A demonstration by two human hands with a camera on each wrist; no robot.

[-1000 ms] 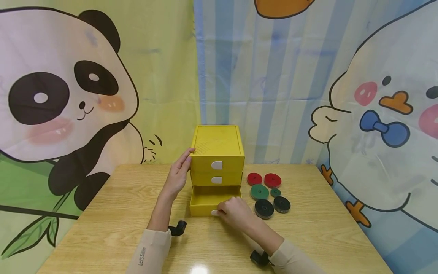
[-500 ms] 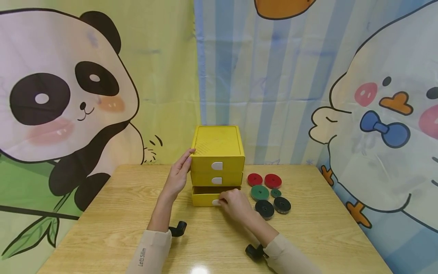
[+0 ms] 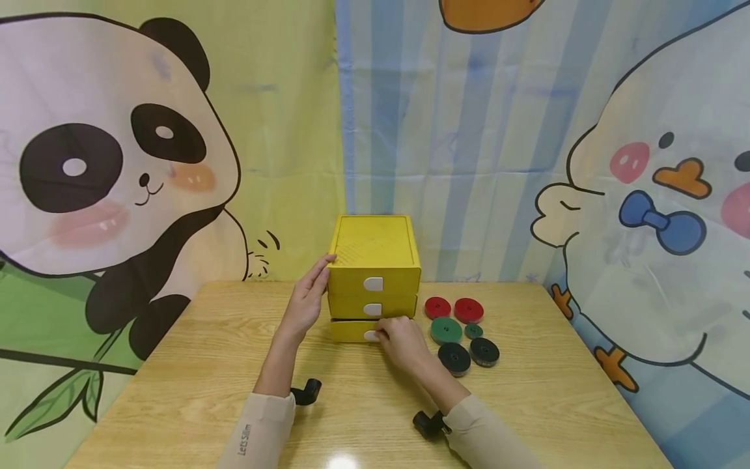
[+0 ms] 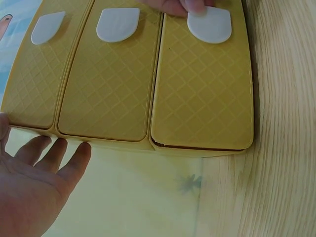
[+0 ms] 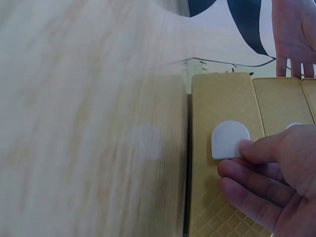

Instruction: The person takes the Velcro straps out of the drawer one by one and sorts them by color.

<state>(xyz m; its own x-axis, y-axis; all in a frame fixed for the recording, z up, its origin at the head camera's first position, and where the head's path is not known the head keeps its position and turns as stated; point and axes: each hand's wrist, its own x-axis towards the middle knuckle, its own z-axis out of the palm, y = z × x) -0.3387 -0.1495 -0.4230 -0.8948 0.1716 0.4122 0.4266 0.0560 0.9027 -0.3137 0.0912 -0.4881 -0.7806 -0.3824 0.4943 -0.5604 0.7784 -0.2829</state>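
A small yellow three-drawer cabinet (image 3: 377,241) stands on the table. My left hand (image 3: 305,303) steadies its left side with nearly straight fingers, the tips along the edge in the left wrist view. At the bottom drawer (image 3: 350,331), my right hand (image 3: 404,342) pinches the white handle (image 5: 228,138), thumb on its edge and the other fingers curled beneath. That drawer front sits almost flush, with a thin dark gap along its edge. The upper two drawers are closed, and their white handles (image 4: 117,23) are untouched.
Right of the cabinet lie several flat discs: two red (image 3: 469,310), a larger and a smaller green (image 3: 446,330), and two black (image 3: 454,358). They sit close to my right forearm. The wooden table (image 3: 193,391) meets a cartoon-printed curtain (image 3: 486,163) behind.
The bottom drawer has slid back from well open to almost closed, with my right hand moving along on its handle. My left hand has stayed at the cabinet's side.
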